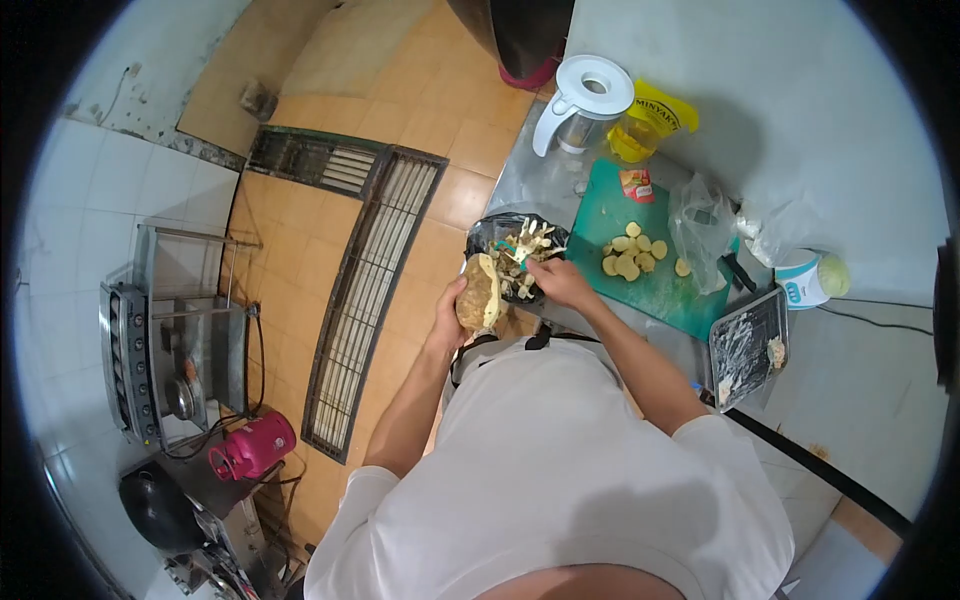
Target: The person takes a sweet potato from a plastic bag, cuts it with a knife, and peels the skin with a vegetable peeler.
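Potato (479, 297), its long axis pointing away from the torso (590, 430), sits clamped in the fingers of the left hand (449, 312), just left of the peeler (522, 264) gripped by the right hand (557, 281).

Open floor (422, 262) beside left hand (448, 312), plastic bag (701, 222) blocking part of cutting board (597, 212)

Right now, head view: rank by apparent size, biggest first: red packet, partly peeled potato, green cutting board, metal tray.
1. Green cutting board
2. Metal tray
3. Partly peeled potato
4. Red packet

No ties as they look here.
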{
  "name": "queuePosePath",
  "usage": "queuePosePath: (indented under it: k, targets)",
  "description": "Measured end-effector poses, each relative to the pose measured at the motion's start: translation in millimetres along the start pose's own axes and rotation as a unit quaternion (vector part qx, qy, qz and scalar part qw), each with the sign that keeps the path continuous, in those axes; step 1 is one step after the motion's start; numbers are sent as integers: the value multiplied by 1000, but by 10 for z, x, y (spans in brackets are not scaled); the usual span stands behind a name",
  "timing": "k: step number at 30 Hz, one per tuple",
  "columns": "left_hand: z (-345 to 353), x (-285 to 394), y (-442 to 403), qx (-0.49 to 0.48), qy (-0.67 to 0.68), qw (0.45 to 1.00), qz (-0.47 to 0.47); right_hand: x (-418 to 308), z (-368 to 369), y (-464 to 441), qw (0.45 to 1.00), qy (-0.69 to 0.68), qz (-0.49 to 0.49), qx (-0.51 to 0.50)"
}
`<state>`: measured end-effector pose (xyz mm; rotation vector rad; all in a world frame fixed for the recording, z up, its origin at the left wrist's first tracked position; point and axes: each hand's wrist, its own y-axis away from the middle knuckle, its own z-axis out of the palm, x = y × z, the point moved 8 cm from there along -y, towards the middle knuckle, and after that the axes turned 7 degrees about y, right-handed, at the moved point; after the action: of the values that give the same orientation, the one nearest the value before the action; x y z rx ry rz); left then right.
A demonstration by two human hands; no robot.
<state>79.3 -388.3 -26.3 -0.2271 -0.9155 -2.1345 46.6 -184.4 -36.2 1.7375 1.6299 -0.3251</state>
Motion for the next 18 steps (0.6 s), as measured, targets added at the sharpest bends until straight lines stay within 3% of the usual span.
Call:
queuePosePath:
  k: [3,6,9,15,18]
  targets:
    - [-41,-6,-1,-43,0,999,-9,-9,54,73,983,-157,48,-84]
    - [49,1,-21,-13,50,999,7,-142,0,222,935,-299,121,-150]
    - [91,7,-75,-4,78,997,21,-216,7,240,910,-366,95,-168]
    - [292,19,-58,-42,84,996,-1,-276,-105,273,918,-369,74,-124]
    - [415,31,-38,-12,123,992,1,-341,-153,214,926,-370,4,-80]
